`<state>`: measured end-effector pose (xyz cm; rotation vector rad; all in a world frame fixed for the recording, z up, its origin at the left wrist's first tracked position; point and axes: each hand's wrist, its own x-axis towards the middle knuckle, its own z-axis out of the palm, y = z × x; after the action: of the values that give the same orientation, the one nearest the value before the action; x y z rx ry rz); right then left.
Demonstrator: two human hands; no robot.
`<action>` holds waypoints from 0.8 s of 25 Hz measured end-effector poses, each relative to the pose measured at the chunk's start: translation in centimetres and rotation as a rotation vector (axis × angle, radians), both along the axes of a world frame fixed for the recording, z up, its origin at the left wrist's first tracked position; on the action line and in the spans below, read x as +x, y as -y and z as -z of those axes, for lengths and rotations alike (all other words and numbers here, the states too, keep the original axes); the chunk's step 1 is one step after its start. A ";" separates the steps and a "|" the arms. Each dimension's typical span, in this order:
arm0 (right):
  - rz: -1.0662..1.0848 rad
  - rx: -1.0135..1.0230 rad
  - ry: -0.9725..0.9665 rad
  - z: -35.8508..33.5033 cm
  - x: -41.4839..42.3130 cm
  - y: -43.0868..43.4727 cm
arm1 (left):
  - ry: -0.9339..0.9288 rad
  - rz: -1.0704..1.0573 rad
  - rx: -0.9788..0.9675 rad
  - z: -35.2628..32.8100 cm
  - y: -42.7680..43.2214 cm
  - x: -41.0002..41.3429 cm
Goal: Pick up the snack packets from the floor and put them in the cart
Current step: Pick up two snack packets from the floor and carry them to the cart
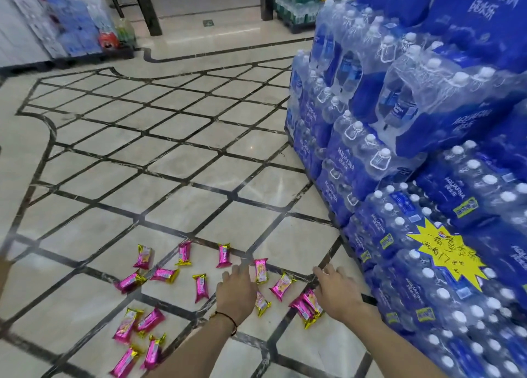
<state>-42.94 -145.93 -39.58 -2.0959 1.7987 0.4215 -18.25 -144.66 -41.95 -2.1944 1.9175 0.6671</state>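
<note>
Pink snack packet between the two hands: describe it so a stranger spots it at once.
Start at the stack of blue shrink-wrapped water bottle packs on the right, then drop to the cream tiled floor where the left hand and right hand reach down. The pink foil snack packet with gold ends lies between them, alone and tilted, unlike the overlapping pair by the right hand.

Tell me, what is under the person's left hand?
A pink-and-gold snack packet pokes out from beneath the left hand, on the tiled floor. Whatever else lies under the palm is covered.
</note>
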 end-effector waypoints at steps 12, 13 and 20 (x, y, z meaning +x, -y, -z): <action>0.034 -0.074 0.041 21.5 2.5 7.1 | -0.076 0.100 0.023 19.3 10.0 -0.2; 0.055 -0.073 0.062 23.6 2.5 6.8 | -0.082 0.097 0.039 21.6 10.1 -0.3; 0.095 -0.018 -0.023 41.4 1.1 3.3 | -0.010 0.112 0.114 39.9 8.3 0.6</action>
<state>-41.80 -149.21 -80.98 -2.0157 1.9126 0.4078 -17.62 -152.98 -81.82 -2.0045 1.9390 0.7498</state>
